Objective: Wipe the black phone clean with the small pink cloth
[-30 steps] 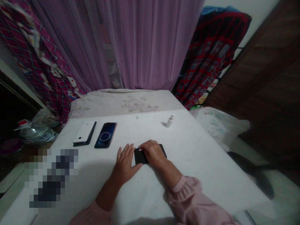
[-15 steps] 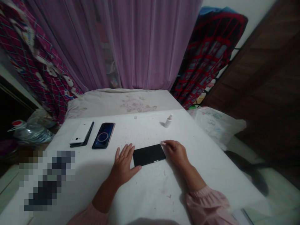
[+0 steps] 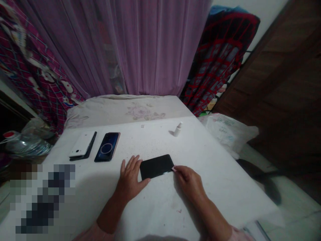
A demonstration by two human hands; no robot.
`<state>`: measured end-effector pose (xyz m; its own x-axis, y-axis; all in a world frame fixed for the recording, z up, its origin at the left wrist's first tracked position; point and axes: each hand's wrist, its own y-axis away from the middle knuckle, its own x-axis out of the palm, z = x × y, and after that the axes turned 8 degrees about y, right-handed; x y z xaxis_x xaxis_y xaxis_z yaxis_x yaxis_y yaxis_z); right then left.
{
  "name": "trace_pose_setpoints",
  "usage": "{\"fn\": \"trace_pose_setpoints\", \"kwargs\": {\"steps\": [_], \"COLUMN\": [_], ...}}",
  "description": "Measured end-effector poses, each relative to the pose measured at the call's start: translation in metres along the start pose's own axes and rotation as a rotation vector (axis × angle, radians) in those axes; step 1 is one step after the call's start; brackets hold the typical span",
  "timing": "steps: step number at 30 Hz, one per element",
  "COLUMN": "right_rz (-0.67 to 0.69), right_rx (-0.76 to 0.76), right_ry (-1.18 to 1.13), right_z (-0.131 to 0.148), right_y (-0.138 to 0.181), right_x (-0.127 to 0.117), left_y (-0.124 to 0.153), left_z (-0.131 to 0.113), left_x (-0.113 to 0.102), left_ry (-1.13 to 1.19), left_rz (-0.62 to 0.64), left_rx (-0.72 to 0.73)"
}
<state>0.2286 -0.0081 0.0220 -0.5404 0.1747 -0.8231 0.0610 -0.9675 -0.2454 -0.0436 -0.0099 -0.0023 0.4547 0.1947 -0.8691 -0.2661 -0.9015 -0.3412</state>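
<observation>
A pixelated patch (image 3: 42,197) blurs out the near left of the white table (image 3: 220,180).

Under my fingers lies a glossy black rectangular slab (image 3: 155,166) on a white tabletop (image 3: 213,167), and my sleeve (image 3: 237,235) is pale pink. Ahead hang a sheer purple curtain (image 3: 150,43), a magenta plaid cloth with white cartoon cats (image 3: 37,72) and a red-and-black lattice-patterned blanket (image 3: 220,57).
</observation>
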Motion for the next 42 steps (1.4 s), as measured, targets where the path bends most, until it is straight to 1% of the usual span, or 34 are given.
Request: {"fn": "trace_pose_setpoints", "kwargs": {"steps": [2, 5, 7, 9, 12, 15, 17, 19, 21, 23, 25, 26, 29, 31, 33, 36, 39, 41, 42], "right_rz": [0.042, 0.05, 0.061, 0.089, 0.12, 0.134, 0.182, 0.238, 0.249, 0.224, 0.214, 0.219, 0.253, 0.275, 0.288, 0.293, 0.275, 0.236, 0.211], "right_rx": [0.054, 0.133, 0.147, 0.135, 0.114, 0.061, -0.019, -0.082, -0.085, -0.055, -0.039, -0.043, -0.091, -0.131, -0.165, -0.168, -0.098, -0.055, -0.046], "right_ry": [-0.027, -0.051, -0.055, -0.055, -0.045, -0.034, -0.074, -0.128, -0.14, -0.103, -0.057, -0.037, 0.007, 0.049, 0.119, 0.214, 0.234, 0.232, 0.229], "right_z": [0.0, 0.003, 0.008, 0.015, 0.027, 0.037, 0.041, 0.041, 0.037, 0.034, 0.035, 0.038, 0.052, 0.059, 0.058, 0.039, 0.012, 0.003, 0.003], "right_y": [-0.002, -0.015, -0.025, -0.035, -0.052, -0.073, -0.088, -0.1, -0.109, -0.112, -0.111, -0.109, -0.101, -0.095, -0.09, -0.082, -0.074, -0.07, -0.069], "right_x": [-0.008, -0.012, -0.007, 0.002, 0.02, 0.036, 0.041, 0.042, 0.038, 0.033, 0.031, 0.031, 0.034, 0.034, 0.029, 0.013, -0.002, -0.004, -0.002], "left_y": [-0.002, -0.003, -0.002, 0.002, 0.008, 0.01, 0.007, 0.0, -0.012, -0.026, -0.042, -0.049, -0.064, -0.066, -0.063, -0.056, -0.052, -0.051, -0.051], "left_z": [-0.003, -0.006, -0.007, -0.01, -0.023, -0.045, -0.057, -0.059, -0.051, -0.034, -0.014, -0.006, 0.009, 0.011, 0.011, 0.01, 0.009, 0.008, 0.007], "left_x": [0.001, 0.004, 0.005, 0.005, 0.004, 0.004, 0.004, 0.002, -0.001, -0.005, -0.007, -0.007, -0.004, 0.0, 0.003, 0.006, 0.006, 0.006, 0.007], "left_ry": [-0.019, -0.068, -0.092, -0.098, -0.067, 0.006, 0.066, 0.122, 0.151, 0.133, 0.1, 0.092, 0.116, 0.132, 0.142, 0.156, 0.163, 0.164, 0.163], "left_rz": [-0.035, -0.103, -0.122, -0.115, -0.066, 0.034, 0.112, 0.161, 0.165, 0.143, 0.158, 0.19, 0.335, 0.355, 0.309, 0.24, 0.208, 0.18, 0.169], "left_rx": [-0.035, -0.128, -0.157, -0.144, -0.055, 0.065, 0.119, 0.141, 0.13, 0.095, 0.034, 0.01, 0.021, 0.031, 0.039, 0.052, 0.053, 0.054, 0.055]}}
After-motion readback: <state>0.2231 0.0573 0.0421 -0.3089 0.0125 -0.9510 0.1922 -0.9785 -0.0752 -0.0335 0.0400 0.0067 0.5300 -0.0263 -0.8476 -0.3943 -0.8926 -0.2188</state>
